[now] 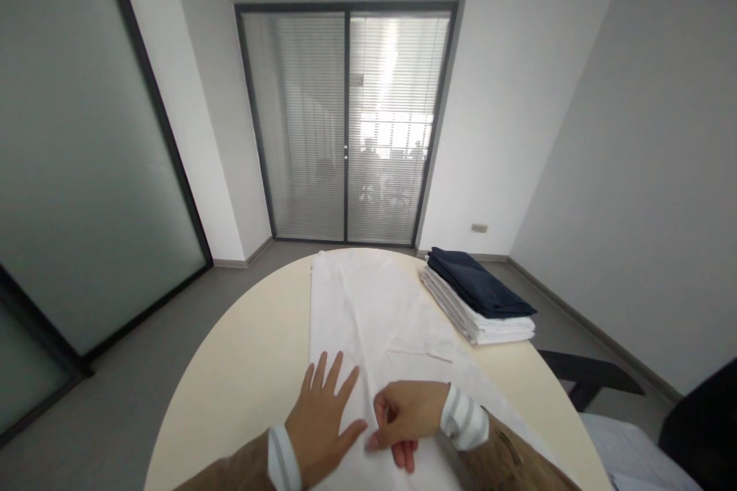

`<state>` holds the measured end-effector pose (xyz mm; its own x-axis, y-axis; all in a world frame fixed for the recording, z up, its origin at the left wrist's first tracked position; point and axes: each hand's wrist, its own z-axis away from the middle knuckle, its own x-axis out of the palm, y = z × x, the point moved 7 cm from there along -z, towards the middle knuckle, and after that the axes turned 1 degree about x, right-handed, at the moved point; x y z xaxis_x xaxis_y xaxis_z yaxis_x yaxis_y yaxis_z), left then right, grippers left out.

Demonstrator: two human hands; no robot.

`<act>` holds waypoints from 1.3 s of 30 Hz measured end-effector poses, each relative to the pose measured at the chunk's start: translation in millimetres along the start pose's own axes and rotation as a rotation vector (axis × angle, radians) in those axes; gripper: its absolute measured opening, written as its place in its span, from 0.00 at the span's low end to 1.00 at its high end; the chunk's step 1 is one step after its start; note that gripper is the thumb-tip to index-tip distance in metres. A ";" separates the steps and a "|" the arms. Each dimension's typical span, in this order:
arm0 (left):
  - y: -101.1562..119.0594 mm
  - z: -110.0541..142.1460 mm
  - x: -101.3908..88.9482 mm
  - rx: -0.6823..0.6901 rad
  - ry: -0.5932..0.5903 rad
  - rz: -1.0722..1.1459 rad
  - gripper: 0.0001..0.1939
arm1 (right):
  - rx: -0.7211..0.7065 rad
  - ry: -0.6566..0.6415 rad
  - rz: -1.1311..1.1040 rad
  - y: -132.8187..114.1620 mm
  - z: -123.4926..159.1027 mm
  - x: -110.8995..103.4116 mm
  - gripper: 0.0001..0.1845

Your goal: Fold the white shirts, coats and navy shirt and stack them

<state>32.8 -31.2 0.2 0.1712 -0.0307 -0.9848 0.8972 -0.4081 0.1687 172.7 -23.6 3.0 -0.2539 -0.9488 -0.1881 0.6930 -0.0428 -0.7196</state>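
Observation:
A white garment (368, 314) lies spread lengthwise on the round cream table (253, 368). My left hand (323, 418) rests flat on its near end with the fingers stretched and spread. My right hand (406, 418) sits just to the right, fingers curled in a pinch on a fold of the white cloth. Both sleeves are brown with grey-and-white striped cuffs.
A stack of folded clothes (480, 307), white below and dark navy on top, sits at the table's far right edge. A dark chair (587, 380) stands to the right. Glass doors with blinds (345, 123) are at the back, a frosted partition (69, 153) at left.

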 end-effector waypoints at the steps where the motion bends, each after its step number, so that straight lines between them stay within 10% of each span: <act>1: -0.8 -0.6 1.7 0.010 -0.014 -0.007 0.39 | -0.014 0.017 -0.011 0.3 0.4 -2.3 0.33; 7: -31.2 -30.5 -16.6 0.114 -0.052 -0.073 0.36 | -0.176 0.644 0.427 -7.6 32.3 -61.6 0.25; 10: -44.9 -37.7 -25.2 0.181 -0.084 -0.099 0.34 | -0.026 0.828 0.548 6.2 49.9 -86.5 0.42; 17: -19.2 -9.0 -26.6 0.230 -0.154 -0.075 0.37 | 0.202 0.723 0.577 36.9 50.5 -90.8 0.62; 23: 3.6 1.9 -56.7 0.163 -0.314 -0.008 0.24 | -0.019 0.636 0.504 20.1 70.8 -85.1 0.43; 28: 10.8 -29.4 -81.8 0.126 -0.146 -0.040 0.23 | -0.081 0.608 0.404 26.8 74.6 -94.2 0.36; 35: 10.2 -53.1 -26.0 0.126 -0.153 -0.013 0.37 | 0.092 1.173 0.440 72.1 70.5 -151.5 0.26; 39: 14.0 -44.2 -13.8 0.167 -0.103 -0.007 0.34 | 0.151 1.241 0.567 79.7 67.9 -157.8 0.31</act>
<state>60.9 3.8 18.1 0.1146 -0.1174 -0.9865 0.8165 -0.5545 0.1608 313.9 101.5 20.6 -0.2893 0.0493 -0.9560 0.9492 0.1442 -0.2798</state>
